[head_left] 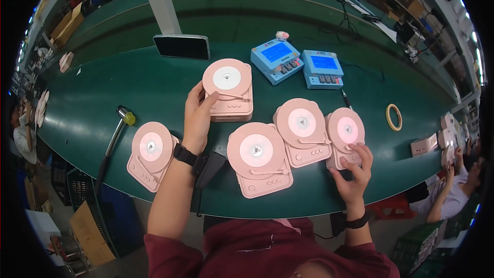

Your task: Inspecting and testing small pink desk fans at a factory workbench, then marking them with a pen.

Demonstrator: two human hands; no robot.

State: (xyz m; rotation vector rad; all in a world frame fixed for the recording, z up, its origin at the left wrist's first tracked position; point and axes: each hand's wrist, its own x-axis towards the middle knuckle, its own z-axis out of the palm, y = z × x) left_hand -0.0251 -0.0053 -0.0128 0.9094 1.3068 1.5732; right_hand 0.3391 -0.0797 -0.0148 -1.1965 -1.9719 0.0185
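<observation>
My left hand [196,118] grips the left side of a pink toy record player [234,108], thumb on its top; its disc is white. My right hand [355,175] has bent fingers on the front of the rightmost pink record player [346,123], whose disc glows pinkish. The thumb lies by its front edge. Between my hands sit two more pink record players, one nearer [256,149] and one farther right [302,122]. Another pink record player [151,146] lies tilted left of my left forearm.
Two blue devices with lit screens [276,52] [324,63] stand behind, near a dark phone-like slab [181,46]. A hammer [114,136] lies left, a tape roll [394,117] right. A black object [210,170] sits by my left wrist. Other people [455,190] work at the right.
</observation>
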